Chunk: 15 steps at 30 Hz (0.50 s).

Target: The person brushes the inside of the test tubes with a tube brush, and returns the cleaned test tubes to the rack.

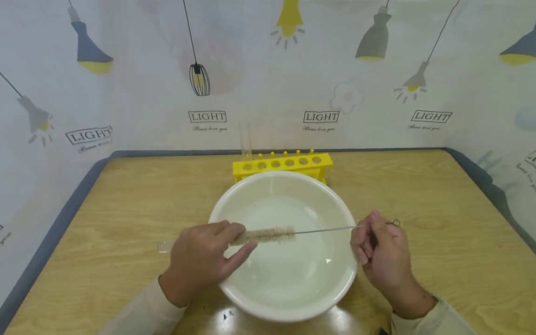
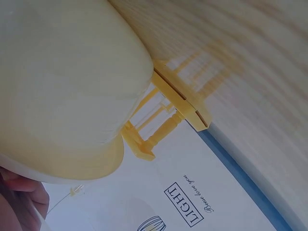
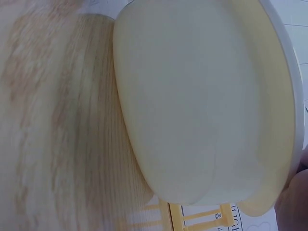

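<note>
My left hand (image 1: 205, 253) grips a clear test tube (image 1: 164, 246) over the left side of a white basin (image 1: 289, 314). Only the tube's end shows past the hand; the rest is mostly covered. Bristles of a test tube brush (image 1: 274, 234) come out at the thumb side, pointing right. How far the brush sits inside the tube is hidden by the fingers. At the basin's right rim, my right hand (image 1: 385, 260) pinches the brush's twisted wire handle near its looped end. In the left wrist view, fingers (image 2: 36, 199) show below the basin's rim.
Behind the basin stands a yellow test tube rack (image 1: 282, 163), with one clear test tube (image 1: 245, 139) upright in its leftmost hole. The wooden table (image 1: 439, 195) meets a wall covering (image 1: 268, 83) printed with lamps at its back and sides.
</note>
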Available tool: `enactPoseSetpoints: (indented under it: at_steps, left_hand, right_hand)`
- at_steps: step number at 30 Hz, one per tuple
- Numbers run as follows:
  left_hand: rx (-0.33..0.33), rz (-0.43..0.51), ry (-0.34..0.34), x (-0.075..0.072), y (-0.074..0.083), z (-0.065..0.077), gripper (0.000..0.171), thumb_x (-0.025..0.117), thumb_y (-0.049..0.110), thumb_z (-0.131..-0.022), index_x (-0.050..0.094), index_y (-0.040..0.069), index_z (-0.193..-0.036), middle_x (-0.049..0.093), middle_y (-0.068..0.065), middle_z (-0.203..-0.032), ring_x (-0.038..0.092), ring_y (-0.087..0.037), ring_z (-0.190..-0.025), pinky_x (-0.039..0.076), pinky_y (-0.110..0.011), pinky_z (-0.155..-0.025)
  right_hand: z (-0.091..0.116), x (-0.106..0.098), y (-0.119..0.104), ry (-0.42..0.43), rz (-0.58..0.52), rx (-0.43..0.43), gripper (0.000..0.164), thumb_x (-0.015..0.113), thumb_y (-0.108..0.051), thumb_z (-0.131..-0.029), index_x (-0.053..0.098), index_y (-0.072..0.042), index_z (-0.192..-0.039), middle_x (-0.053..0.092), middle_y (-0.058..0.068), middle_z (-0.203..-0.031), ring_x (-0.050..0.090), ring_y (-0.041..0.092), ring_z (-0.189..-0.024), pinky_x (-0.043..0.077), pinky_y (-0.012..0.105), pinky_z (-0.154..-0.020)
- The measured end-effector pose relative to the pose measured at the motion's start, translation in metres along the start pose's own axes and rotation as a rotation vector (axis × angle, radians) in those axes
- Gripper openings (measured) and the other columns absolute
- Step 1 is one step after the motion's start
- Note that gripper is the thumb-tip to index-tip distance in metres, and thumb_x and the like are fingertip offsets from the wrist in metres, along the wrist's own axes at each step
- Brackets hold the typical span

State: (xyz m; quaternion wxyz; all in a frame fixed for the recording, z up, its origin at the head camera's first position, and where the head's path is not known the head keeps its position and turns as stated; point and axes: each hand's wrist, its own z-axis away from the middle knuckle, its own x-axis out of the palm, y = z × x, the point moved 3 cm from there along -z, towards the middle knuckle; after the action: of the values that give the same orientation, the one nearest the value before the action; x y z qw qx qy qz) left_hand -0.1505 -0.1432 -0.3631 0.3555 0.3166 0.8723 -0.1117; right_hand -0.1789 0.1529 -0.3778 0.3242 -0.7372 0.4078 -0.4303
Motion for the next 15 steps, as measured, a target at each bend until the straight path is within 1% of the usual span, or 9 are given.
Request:
enactPoseSetpoints:
  at_steps: [3,6,11,12,15]
  left_hand:
    - [0.001,-0.004,0.007,-0.0004,0.0005,-0.0001,0.047,0.043,0.052,-0.103,0.065,0.016,-0.083,0.064,0.007,-0.066,0.052,-0.005,-0.047,0.041,-0.023,-0.041]
    - [0.000,-0.006,0.006,-0.0009,0.0007,-0.0002,0.047,0.042,0.052,-0.103,0.064,0.016,-0.083,0.060,0.008,-0.064,0.049,-0.004,-0.047,0.040,-0.023,-0.041]
    - [0.004,-0.008,0.002,-0.0009,-0.0004,-0.0018,0.048,0.042,0.052,-0.103,0.064,0.015,-0.083,0.063,0.007,-0.066,0.052,-0.005,-0.048,0.042,-0.024,-0.042]
    - [0.005,-0.008,0.003,-0.0007,-0.0006,-0.0018,0.048,0.042,0.052,-0.104,0.065,0.015,-0.083,0.063,0.007,-0.067,0.052,-0.005,-0.048,0.042,-0.024,-0.042]
    - [0.002,-0.012,-0.004,-0.0009,-0.0007,-0.0011,0.049,0.040,0.053,-0.104,0.065,0.015,-0.084,0.064,0.007,-0.067,0.053,-0.006,-0.049,0.043,-0.024,-0.043]
  right_hand:
    - [0.0003,0.0001,-0.0009,0.024,0.034,0.028,0.054,0.026,-0.013,-0.111,0.054,-0.006,-0.066,0.025,0.007,-0.053,0.023,0.021,-0.041,0.015,0.032,-0.037]
    - [0.0004,-0.0001,-0.0014,0.028,0.036,0.043,0.054,0.025,-0.014,-0.111,0.053,-0.007,-0.065,0.023,0.007,-0.053,0.022,0.021,-0.041,0.015,0.032,-0.037]
    - [-0.0012,-0.0006,-0.0017,0.025,0.010,0.025,0.054,0.025,-0.013,-0.111,0.055,-0.007,-0.066,0.024,0.007,-0.053,0.023,0.020,-0.042,0.015,0.031,-0.038]
    - [-0.0014,-0.0011,-0.0011,0.019,-0.010,0.019,0.054,0.025,-0.013,-0.111,0.055,-0.006,-0.066,0.024,0.007,-0.054,0.023,0.019,-0.042,0.015,0.031,-0.038]
    - [-0.0010,-0.0026,0.0008,0.033,0.000,0.029,0.054,0.025,-0.013,-0.111,0.055,-0.007,-0.066,0.024,0.007,-0.054,0.023,0.019,-0.042,0.015,0.032,-0.038]
